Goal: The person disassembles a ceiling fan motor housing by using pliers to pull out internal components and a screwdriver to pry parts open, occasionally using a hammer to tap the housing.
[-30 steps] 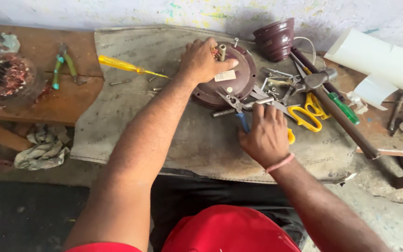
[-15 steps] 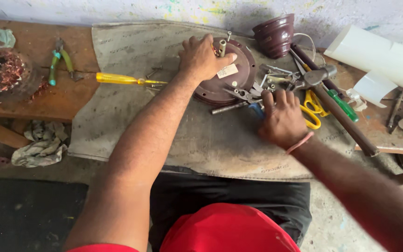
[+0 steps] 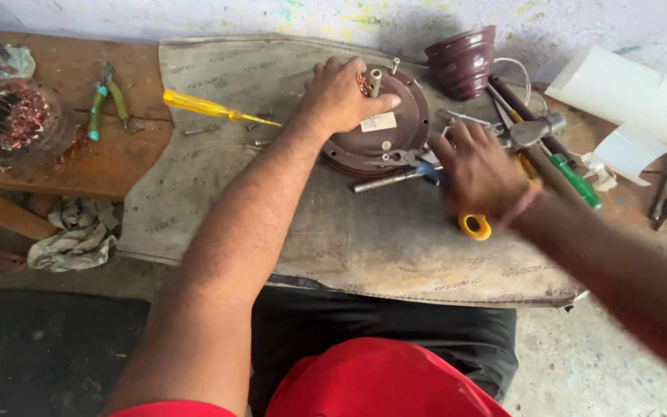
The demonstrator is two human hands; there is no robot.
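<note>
Your left hand (image 3: 341, 96) presses down with curled fingers on the round, dark-brown metal motor housing (image 3: 376, 127), which lies flat on the grey mat over the wooden surface (image 3: 102, 166), its stub shaft pointing straight up. Your right hand (image 3: 480, 170), fingers loosely spread, hovers among the loose tools just right of it, over yellow-handled scissors (image 3: 474, 225); whether it grips anything I cannot tell. You seem to be choosing a tool, so steady the housing meanwhile.
</note>
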